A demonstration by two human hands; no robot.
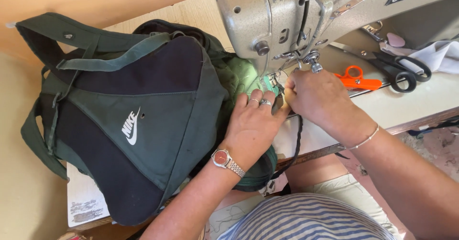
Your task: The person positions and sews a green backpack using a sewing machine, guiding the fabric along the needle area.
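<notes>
**Both hands at the needle, backpack under the sewing machine**

Currently both hands sit close together at the needle area of the sewing machine (287, 15). Left hand (253, 120) lies flat, palm down, fingers stretched forward, pressing on the green quilted lining (239, 77) of the backpack (143, 120). Rings on two fingers, wristwatch (224, 159) with red face and metal band on the wrist. Not gripping, just pressing down.

Right hand (313, 96) is curled, fingers bent in toward the needle, touching the left fingertips. Looks pinched on the fabric edge right at the presser foot, but the fingertips are hidden, so cannot tell exactly what it grips. Thin bracelet (366, 139) on the right wrist.

Backpack is dark green and black, lies on the counter (420, 99) left of the machine, outer side up, straps (71, 34) spread toward the far left corner. Its open part is pushed under the machine head, lining exposed. Lower end hangs over the near counter edge.

Right of the machine head: orange snips (358, 80) just beside black scissors (397, 68), both on the counter. White cloth (440, 56) behind the scissors, far right.

Bottom of view: striped shirt (306, 223) of the person.
</notes>
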